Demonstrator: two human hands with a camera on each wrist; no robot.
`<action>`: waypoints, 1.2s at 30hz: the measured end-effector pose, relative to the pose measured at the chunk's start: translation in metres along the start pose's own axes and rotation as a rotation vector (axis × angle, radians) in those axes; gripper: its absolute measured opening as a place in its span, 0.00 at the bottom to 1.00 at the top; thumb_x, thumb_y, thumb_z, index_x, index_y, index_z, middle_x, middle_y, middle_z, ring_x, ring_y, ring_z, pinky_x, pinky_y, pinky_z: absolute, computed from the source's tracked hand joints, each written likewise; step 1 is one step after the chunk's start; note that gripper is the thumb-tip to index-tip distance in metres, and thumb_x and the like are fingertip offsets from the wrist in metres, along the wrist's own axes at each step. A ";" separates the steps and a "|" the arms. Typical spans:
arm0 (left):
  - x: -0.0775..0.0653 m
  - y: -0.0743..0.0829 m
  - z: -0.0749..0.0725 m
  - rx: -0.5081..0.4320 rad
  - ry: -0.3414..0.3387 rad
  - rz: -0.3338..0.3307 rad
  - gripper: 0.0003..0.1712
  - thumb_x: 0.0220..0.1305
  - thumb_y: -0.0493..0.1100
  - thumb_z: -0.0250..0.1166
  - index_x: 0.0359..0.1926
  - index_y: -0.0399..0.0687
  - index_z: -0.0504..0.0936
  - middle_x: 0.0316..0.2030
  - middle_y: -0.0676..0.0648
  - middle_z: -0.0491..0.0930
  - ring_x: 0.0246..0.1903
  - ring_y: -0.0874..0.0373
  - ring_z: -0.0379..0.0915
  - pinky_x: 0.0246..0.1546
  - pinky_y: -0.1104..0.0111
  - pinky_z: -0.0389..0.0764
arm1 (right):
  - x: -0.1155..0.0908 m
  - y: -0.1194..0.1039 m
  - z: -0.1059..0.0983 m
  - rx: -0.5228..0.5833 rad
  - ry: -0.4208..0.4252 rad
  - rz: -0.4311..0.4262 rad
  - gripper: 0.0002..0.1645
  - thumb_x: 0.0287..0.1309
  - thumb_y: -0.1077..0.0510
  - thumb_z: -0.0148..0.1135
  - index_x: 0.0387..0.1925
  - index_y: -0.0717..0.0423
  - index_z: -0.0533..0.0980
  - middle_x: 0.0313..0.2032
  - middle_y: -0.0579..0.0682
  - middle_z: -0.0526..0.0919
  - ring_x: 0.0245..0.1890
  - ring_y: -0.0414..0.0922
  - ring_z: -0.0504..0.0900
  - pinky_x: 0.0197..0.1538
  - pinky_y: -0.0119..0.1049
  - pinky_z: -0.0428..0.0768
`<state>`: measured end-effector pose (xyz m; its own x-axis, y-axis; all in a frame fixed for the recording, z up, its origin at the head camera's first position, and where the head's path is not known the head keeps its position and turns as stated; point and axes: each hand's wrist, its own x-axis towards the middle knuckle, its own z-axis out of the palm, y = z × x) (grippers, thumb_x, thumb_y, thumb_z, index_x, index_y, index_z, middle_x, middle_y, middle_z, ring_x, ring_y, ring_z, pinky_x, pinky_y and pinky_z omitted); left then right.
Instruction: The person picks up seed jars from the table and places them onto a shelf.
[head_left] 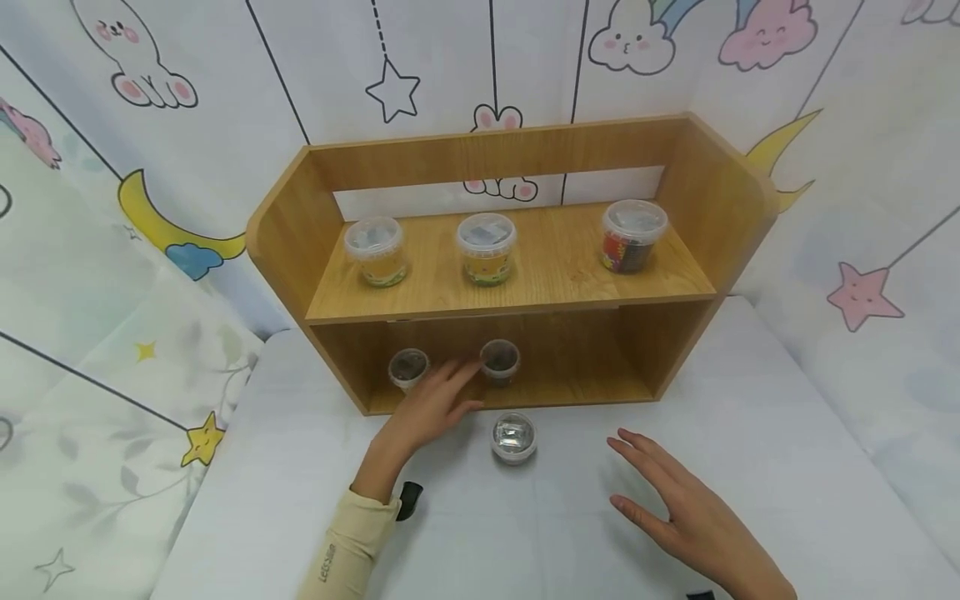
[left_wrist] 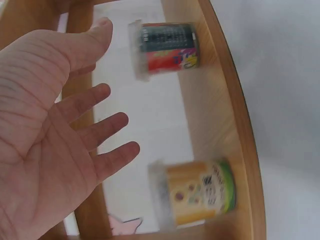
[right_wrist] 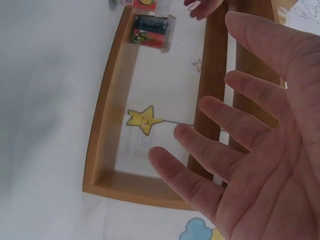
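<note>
My left hand (head_left: 431,408) reaches over the front of the lower shelf with its fingers extended and spread, holding nothing. Its fingertips overlap the edge of a lidded jar with a black-and-red label (left_wrist: 170,47) in the head view; the left wrist view shows a gap between them. On the hand's other side stands a lidded jar with a yellow label and green base (left_wrist: 200,192). A third small lidded jar (head_left: 513,438) sits on the table before the shelf. To the right, my right hand (head_left: 678,508) hovers over the table, fingers apart, with nothing in it.
The two-tier wooden shelf (head_left: 480,310) stands at the back of the white-covered table (head_left: 570,533). Its upper board bears two yellow-labelled jars (head_left: 377,254) (head_left: 487,250) and a red-and-black jar (head_left: 632,237) at right. Patterned cloth (head_left: 442,50) hangs behind.
</note>
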<state>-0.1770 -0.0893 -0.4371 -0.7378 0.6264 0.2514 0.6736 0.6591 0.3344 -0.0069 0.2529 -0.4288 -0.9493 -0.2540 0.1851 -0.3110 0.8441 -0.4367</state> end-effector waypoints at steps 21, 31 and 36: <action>-0.110 0.019 -0.026 0.129 0.039 -0.135 0.36 0.60 0.51 0.72 0.68 0.50 0.72 0.70 0.45 0.64 0.68 0.44 0.59 0.63 0.47 0.66 | 0.007 -0.001 0.004 -0.002 -0.027 -0.021 0.44 0.57 0.41 0.70 0.72 0.34 0.62 0.69 0.46 0.66 0.66 0.48 0.69 0.57 0.52 0.76; -0.145 0.024 -0.026 0.126 0.077 -0.246 0.34 0.58 0.50 0.73 0.65 0.47 0.75 0.68 0.42 0.67 0.66 0.38 0.61 0.59 0.43 0.69 | 0.007 -0.002 0.005 -0.005 -0.020 -0.031 0.45 0.55 0.45 0.72 0.72 0.35 0.63 0.69 0.46 0.67 0.65 0.48 0.69 0.57 0.50 0.77; -0.153 0.028 -0.025 0.133 0.081 -0.276 0.35 0.58 0.50 0.73 0.64 0.47 0.76 0.68 0.43 0.67 0.66 0.37 0.61 0.57 0.41 0.70 | 0.007 -0.001 0.005 -0.004 -0.018 -0.023 0.45 0.55 0.45 0.73 0.72 0.35 0.63 0.69 0.46 0.67 0.65 0.48 0.69 0.56 0.51 0.77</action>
<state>-0.0462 -0.1767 -0.4431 -0.8909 0.3851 0.2408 0.4437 0.8514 0.2796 -0.0133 0.2480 -0.4310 -0.9425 -0.2820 0.1796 -0.3330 0.8398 -0.4289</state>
